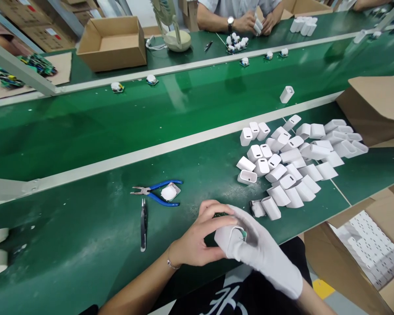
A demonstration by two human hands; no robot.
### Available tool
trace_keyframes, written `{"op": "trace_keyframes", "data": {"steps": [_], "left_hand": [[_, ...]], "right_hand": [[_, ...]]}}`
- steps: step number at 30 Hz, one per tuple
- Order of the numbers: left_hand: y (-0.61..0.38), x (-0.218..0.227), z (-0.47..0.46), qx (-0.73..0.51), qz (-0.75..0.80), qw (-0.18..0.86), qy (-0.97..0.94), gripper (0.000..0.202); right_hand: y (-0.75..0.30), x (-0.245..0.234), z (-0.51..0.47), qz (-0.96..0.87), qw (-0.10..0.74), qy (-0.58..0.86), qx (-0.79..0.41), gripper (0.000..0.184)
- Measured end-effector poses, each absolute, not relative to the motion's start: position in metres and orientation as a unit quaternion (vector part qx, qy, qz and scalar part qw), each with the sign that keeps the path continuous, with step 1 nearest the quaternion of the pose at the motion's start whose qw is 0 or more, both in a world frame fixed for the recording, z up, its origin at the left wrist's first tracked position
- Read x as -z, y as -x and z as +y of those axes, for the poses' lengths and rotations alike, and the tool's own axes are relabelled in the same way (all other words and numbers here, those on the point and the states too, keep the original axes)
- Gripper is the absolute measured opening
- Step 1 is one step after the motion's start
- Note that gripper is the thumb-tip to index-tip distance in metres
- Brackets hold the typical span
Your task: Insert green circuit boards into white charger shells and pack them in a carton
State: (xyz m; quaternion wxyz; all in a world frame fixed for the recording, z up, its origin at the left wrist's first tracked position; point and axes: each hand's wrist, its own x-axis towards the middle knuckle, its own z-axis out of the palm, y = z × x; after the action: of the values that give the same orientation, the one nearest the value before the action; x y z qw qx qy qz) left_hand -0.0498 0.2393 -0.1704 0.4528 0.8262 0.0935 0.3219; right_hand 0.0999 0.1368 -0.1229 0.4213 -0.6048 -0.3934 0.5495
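My bare left hand (198, 238) is closed around a white plastic charger housing (223, 238), low over the near edge of the green bench. My right hand (265, 251), in a white glove, is closed at the housing's open end, its thumb pressed there. A bit of green circuit board (244, 235) shows between glove and housing; the rest is hidden by the fingers. To the left lie blue-handled pliers (156, 192), with a small white-topped circuit board (170, 191) between the handles. Black tweezers (143, 225) lie below them.
Many white housings (290, 159) are heaped on the right of the bench. An open carton (335, 262) of white parts stands lower right. Past a raised rail runs a green belt (184, 109) with boards along its far side. A co-worker's hands (256, 22) hold white housings opposite.
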Motion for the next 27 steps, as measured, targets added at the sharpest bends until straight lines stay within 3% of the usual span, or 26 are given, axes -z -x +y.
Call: {"op": "trace_keyframes", "data": {"steps": [9, 14, 16, 19, 21, 23, 25, 27], "left_hand": [[0.047, 0.17, 0.241, -0.323, 0.089, 0.443, -0.832, 0.05], [0.046, 0.169, 0.241, -0.313, 0.086, 0.434, -0.84, 0.05], [0.046, 0.169, 0.242, -0.315, 0.085, 0.436, -0.839, 0.05], [0.047, 0.168, 0.242, -0.315, 0.09, 0.469, -0.82, 0.05], [0.048, 0.167, 0.243, -0.307, 0.095, 0.508, -0.799, 0.051], [0.05, 0.167, 0.245, -0.296, 0.102, 0.55, -0.774, 0.054], [0.051, 0.167, 0.246, -0.289, 0.111, 0.587, -0.748, 0.057], [0.053, 0.166, 0.247, -0.277, 0.117, 0.614, -0.73, 0.058]], "right_hand": [[-0.082, 0.126, 0.15, -0.37, 0.503, 0.586, -0.516, 0.014], [-0.074, 0.136, 0.154, -0.379, 0.51, 0.64, -0.432, 0.009], [-0.077, 0.136, 0.155, -0.396, 0.501, 0.651, -0.411, 0.01], [-0.092, 0.129, 0.15, -0.441, 0.428, 0.622, -0.485, 0.008], [-0.105, 0.124, 0.141, -0.479, 0.383, 0.596, -0.518, 0.027], [-0.116, 0.121, 0.133, -0.536, 0.371, 0.6, -0.464, 0.049], [-0.121, 0.12, 0.128, -0.625, 0.358, 0.606, -0.338, 0.055], [-0.121, 0.118, 0.13, -0.716, 0.324, 0.578, -0.218, 0.049]]}}
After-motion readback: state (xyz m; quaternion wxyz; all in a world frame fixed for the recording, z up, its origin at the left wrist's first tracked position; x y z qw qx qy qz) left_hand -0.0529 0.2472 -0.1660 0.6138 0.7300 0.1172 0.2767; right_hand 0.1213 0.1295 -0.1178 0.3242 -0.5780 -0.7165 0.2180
